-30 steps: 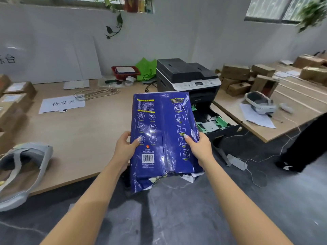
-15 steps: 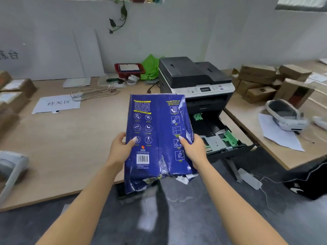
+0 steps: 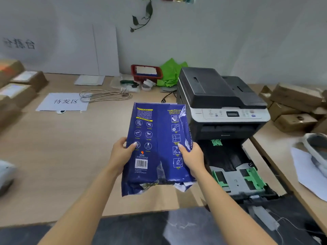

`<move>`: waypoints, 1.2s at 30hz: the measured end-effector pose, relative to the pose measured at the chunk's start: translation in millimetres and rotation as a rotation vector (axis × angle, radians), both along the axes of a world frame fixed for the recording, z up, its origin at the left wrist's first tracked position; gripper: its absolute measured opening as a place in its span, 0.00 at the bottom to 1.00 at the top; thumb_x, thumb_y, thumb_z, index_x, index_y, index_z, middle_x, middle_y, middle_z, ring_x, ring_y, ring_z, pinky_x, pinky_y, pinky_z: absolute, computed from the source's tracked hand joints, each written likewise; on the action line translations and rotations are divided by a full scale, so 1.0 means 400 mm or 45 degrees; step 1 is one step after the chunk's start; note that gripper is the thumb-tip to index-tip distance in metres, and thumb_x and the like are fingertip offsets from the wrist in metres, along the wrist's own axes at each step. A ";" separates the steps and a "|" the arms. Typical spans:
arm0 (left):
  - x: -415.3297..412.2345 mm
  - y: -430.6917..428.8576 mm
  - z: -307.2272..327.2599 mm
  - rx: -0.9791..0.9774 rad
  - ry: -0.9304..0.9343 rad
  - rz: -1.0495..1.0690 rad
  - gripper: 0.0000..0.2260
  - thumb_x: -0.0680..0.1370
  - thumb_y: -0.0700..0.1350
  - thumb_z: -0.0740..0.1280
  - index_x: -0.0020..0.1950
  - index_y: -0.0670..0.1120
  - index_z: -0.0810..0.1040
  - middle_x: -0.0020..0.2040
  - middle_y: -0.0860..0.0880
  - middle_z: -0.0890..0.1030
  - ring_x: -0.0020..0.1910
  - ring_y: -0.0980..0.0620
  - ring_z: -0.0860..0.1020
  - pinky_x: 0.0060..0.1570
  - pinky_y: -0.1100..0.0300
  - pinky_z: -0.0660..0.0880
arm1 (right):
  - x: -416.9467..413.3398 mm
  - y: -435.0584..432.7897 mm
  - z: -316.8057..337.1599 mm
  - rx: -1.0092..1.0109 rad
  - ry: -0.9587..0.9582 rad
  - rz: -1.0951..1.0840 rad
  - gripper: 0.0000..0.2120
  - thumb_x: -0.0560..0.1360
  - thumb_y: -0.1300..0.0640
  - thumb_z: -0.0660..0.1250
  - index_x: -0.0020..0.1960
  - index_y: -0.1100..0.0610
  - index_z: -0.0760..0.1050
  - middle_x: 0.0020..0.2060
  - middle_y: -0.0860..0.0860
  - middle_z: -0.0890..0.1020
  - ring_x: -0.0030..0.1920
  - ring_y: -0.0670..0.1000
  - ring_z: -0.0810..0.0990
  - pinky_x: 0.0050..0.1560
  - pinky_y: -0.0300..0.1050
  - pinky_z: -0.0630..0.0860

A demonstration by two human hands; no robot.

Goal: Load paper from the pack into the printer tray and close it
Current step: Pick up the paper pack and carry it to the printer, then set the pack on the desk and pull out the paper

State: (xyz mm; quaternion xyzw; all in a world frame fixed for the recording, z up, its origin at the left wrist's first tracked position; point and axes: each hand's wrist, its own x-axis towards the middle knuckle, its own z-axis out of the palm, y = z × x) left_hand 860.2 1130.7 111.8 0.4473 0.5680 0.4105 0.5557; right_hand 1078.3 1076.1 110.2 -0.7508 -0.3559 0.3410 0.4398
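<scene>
The blue paper pack (image 3: 157, 147) is held above the tabletop (image 3: 53, 156) near its front edge, torn end toward the person. The left hand (image 3: 122, 153) and right hand (image 3: 192, 157) grip its sides. Just right, the printer (image 3: 221, 103) has its tray (image 3: 237, 177) pulled out, overhanging the floor.

Single head-worn view, looking forward and down

The wide-angle camera looks from the person's head over a light wooden table (image 3: 53, 156) toward the white wall (image 3: 212, 32), close above the forearms; edges blur, probably from lens distortion.
</scene>
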 end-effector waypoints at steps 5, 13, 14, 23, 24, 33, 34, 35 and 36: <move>0.033 0.095 -0.041 -0.068 0.040 0.048 0.09 0.76 0.40 0.66 0.56 0.42 0.76 0.43 0.42 0.84 0.37 0.46 0.83 0.39 0.53 0.81 | 0.037 0.110 -0.042 -0.112 0.027 0.054 0.20 0.72 0.45 0.69 0.58 0.56 0.74 0.52 0.50 0.83 0.51 0.55 0.82 0.55 0.54 0.79; 0.066 0.216 -0.159 -0.235 0.145 0.193 0.12 0.77 0.43 0.66 0.59 0.44 0.74 0.48 0.41 0.84 0.41 0.44 0.84 0.41 0.52 0.80 | 0.081 0.307 -0.192 -0.215 0.084 0.233 0.17 0.72 0.45 0.69 0.55 0.52 0.72 0.54 0.52 0.82 0.52 0.55 0.81 0.55 0.57 0.79; 0.066 0.233 -0.172 -0.254 0.158 0.212 0.12 0.77 0.44 0.66 0.59 0.45 0.74 0.49 0.41 0.84 0.41 0.44 0.84 0.41 0.52 0.80 | 0.080 0.330 -0.201 -0.234 0.088 0.243 0.17 0.72 0.46 0.69 0.56 0.53 0.71 0.55 0.52 0.82 0.53 0.55 0.81 0.55 0.57 0.79; 0.079 0.377 -0.342 -0.321 0.231 0.318 0.08 0.77 0.43 0.65 0.56 0.49 0.76 0.51 0.42 0.84 0.45 0.42 0.83 0.50 0.44 0.80 | 0.077 0.517 -0.369 -0.304 0.014 0.298 0.19 0.74 0.48 0.67 0.60 0.57 0.72 0.56 0.52 0.80 0.54 0.55 0.80 0.51 0.49 0.78; 0.077 0.391 -0.360 -0.327 0.237 0.322 0.08 0.77 0.43 0.65 0.56 0.48 0.76 0.51 0.42 0.84 0.45 0.42 0.83 0.50 0.45 0.80 | 0.076 0.532 -0.388 -0.311 0.012 0.296 0.19 0.75 0.48 0.67 0.60 0.57 0.72 0.56 0.52 0.80 0.54 0.54 0.80 0.50 0.47 0.77; 0.031 0.439 -0.457 -0.290 0.526 0.201 0.10 0.75 0.48 0.68 0.55 0.49 0.79 0.47 0.47 0.84 0.46 0.46 0.83 0.50 0.48 0.79 | 0.052 0.546 -0.485 -0.297 -0.010 0.157 0.21 0.72 0.48 0.69 0.59 0.59 0.71 0.55 0.52 0.79 0.54 0.53 0.78 0.52 0.46 0.74; 0.024 0.437 -0.460 -0.284 0.569 0.202 0.10 0.74 0.49 0.69 0.53 0.48 0.80 0.45 0.47 0.85 0.45 0.47 0.83 0.49 0.48 0.79 | 0.051 0.546 -0.484 -0.300 -0.019 0.171 0.23 0.73 0.48 0.70 0.61 0.59 0.69 0.56 0.51 0.77 0.55 0.53 0.77 0.52 0.45 0.73; 0.019 0.433 -0.462 -0.286 0.589 0.214 0.09 0.73 0.50 0.70 0.50 0.48 0.81 0.44 0.48 0.85 0.44 0.47 0.83 0.48 0.48 0.79 | 0.050 0.544 -0.481 -0.297 -0.039 0.191 0.24 0.73 0.49 0.70 0.61 0.59 0.66 0.57 0.51 0.74 0.56 0.53 0.75 0.53 0.44 0.70; 0.016 0.430 -0.462 -0.295 0.591 0.234 0.09 0.72 0.52 0.71 0.46 0.47 0.81 0.42 0.48 0.85 0.43 0.46 0.83 0.47 0.48 0.79 | 0.048 0.541 -0.474 -0.285 -0.132 0.205 0.25 0.72 0.49 0.70 0.62 0.60 0.65 0.57 0.52 0.72 0.58 0.54 0.72 0.55 0.43 0.67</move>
